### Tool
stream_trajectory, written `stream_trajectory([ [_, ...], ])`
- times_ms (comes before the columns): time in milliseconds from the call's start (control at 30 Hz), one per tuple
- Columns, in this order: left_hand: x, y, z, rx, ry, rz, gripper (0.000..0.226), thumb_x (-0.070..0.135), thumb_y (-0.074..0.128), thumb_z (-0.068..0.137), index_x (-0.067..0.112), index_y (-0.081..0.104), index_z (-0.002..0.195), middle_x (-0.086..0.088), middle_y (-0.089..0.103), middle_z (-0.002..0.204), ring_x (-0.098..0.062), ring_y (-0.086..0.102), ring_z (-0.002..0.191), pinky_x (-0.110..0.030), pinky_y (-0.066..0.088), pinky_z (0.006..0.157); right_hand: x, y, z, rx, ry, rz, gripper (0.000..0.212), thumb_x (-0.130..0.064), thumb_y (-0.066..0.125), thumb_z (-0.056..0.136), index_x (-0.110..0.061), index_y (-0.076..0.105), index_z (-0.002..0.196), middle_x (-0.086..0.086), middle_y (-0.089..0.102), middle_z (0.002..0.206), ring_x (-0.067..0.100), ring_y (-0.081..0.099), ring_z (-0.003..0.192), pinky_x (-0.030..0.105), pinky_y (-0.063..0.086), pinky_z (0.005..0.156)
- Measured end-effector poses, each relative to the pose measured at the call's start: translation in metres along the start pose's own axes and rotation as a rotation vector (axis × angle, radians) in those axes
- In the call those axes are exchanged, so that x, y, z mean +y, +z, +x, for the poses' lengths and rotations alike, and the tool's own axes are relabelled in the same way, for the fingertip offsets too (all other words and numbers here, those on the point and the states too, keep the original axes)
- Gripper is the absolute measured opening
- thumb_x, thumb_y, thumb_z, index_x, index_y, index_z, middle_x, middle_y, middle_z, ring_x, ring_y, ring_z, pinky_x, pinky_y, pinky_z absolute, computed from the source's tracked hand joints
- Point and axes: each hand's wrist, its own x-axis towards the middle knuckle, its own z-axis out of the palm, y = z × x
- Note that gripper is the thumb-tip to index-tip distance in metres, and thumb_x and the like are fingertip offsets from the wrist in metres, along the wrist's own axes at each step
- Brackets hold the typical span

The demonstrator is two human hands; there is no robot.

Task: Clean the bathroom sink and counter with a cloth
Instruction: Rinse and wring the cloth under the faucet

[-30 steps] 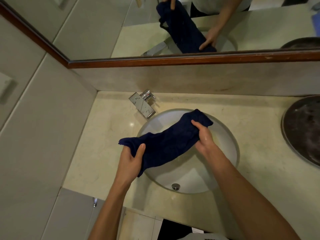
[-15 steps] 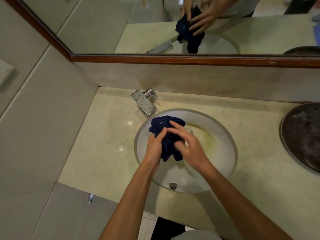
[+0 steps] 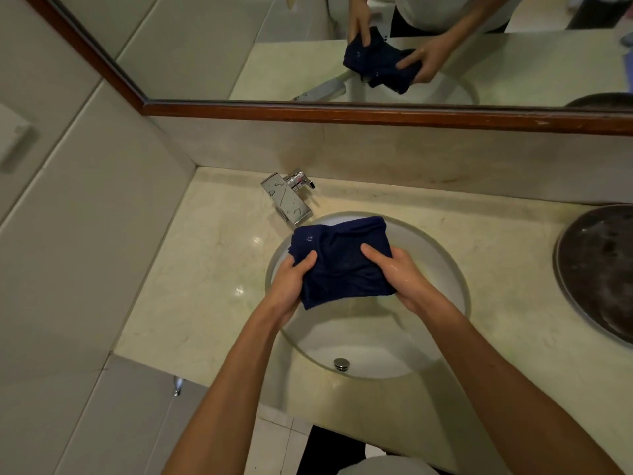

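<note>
A dark blue cloth [image 3: 339,258], folded into a rough rectangle, hangs above the round white sink [image 3: 442,269]. My left hand [image 3: 291,282] grips its left edge and my right hand [image 3: 400,272] grips its right edge, thumbs on top. The right hand looks wet. The sink sits in a cream marble counter [image 3: 205,286]. A metal drain plug [image 3: 342,364] shows at the basin's near side. A square chrome tap [image 3: 287,200] stands just behind the cloth's far left corner.
A wood-framed mirror [image 3: 342,111] runs along the back wall and reflects my hands and the cloth. A dark round tray [image 3: 599,269] lies on the counter at the right. Tiled wall closes the left side.
The cloth was stretched long between my hands, then bunched into a ball over the basin. Now it is folded flat and held at both sides.
</note>
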Motion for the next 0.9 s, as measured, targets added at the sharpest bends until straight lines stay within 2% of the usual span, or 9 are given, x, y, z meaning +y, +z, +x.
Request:
stream_trajectory([
  [167,-0.001,0.003,0.008,0.040,0.084,0.115,0.019,0.019,0.055,0.106,0.030,0.066,0.116,0.005,0.076,0.115,-0.019,0.071,0.111,-0.040,0.056,0.098,0.006,-0.004,0.009,0.120,-0.013,-0.133,0.037,-0.044,0.073,0.090,-0.019,0.072,0.116,-0.003,0.077,0.105,0.021,0.073,0.101,0.040,0.060,0.090],
  [267,0.003,-0.001,0.011,0.001,0.098,0.148,0.018,0.017,0.056,0.105,0.023,0.067,0.118,-0.002,0.076,0.114,-0.023,0.072,0.109,-0.041,0.057,0.096,0.008,-0.019,0.011,0.117,-0.160,-0.364,0.083,-0.055,0.081,0.077,-0.031,0.045,0.148,-0.011,0.059,0.132,0.010,0.065,0.113,0.032,0.057,0.092],
  [400,0.013,-0.006,0.017,-0.077,0.023,0.166,0.021,0.020,0.057,0.104,0.013,0.066,0.123,-0.011,0.075,0.118,-0.028,0.071,0.111,-0.041,0.057,0.096,0.001,-0.008,0.004,-0.224,-0.422,-0.683,0.134,-0.054,0.095,0.055,-0.040,0.011,0.159,-0.022,0.015,0.161,-0.002,0.021,0.146,0.008,0.026,0.110],
  [533,0.024,-0.004,0.021,-0.096,-0.093,0.090,0.016,0.021,0.060,0.103,0.014,0.070,0.114,-0.010,0.077,0.111,-0.025,0.074,0.103,-0.037,0.061,0.089,0.023,0.022,0.010,-0.297,-0.452,-0.768,0.155,-0.061,0.095,0.048,-0.035,-0.009,0.159,-0.012,0.013,0.166,0.007,0.019,0.152,0.028,0.025,0.121],
  [600,0.026,-0.007,0.026,-0.087,-0.130,0.086,0.013,0.021,0.062,0.102,0.015,0.070,0.110,-0.009,0.078,0.108,-0.023,0.075,0.099,-0.035,0.061,0.086,0.029,0.027,0.012,-0.304,-0.385,-0.696,0.145,-0.051,0.096,0.055,-0.042,-0.007,0.157,-0.011,0.029,0.160,0.008,0.039,0.143,0.031,0.041,0.113],
  [700,0.023,-0.016,0.040,-0.037,-0.210,0.179,0.019,0.027,0.066,0.099,0.009,0.071,0.105,-0.011,0.077,0.101,-0.020,0.074,0.089,-0.030,0.060,0.074,0.033,0.025,0.012,-0.304,-0.241,-0.660,0.097,-0.017,0.084,0.065,-0.036,0.034,0.146,-0.003,0.069,0.114,0.016,0.072,0.093,0.043,0.062,0.076],
  [767,0.012,-0.024,0.050,-0.029,-0.301,0.216,0.031,0.038,0.067,0.097,0.008,0.074,0.104,-0.011,0.078,0.100,-0.021,0.075,0.092,-0.032,0.061,0.078,0.029,0.023,0.014,-0.322,-0.094,-0.666,0.049,-0.014,0.076,0.065,-0.016,0.060,0.111,0.000,0.071,0.083,0.020,0.069,0.069,0.044,0.058,0.062],
  [833,-0.008,-0.029,0.059,0.051,-0.323,0.299,0.048,0.055,0.066,0.093,0.009,0.075,0.102,-0.010,0.079,0.100,-0.023,0.076,0.093,-0.038,0.060,0.088,0.025,0.017,0.015,-0.390,0.090,-0.572,0.018,-0.011,0.071,0.069,-0.008,0.062,0.084,0.001,0.064,0.070,0.017,0.060,0.062,0.033,0.047,0.059],
  [900,-0.032,-0.032,0.060,0.288,-0.184,0.496,0.047,0.056,0.061,0.095,0.011,0.074,0.089,-0.006,0.078,0.086,-0.022,0.076,0.082,-0.040,0.061,0.086,0.025,0.010,0.013,-0.391,0.281,-0.406,0.017,-0.006,0.066,0.078,0.000,0.069,0.094,0.007,0.067,0.077,0.017,0.063,0.065,0.027,0.046,0.061],
])
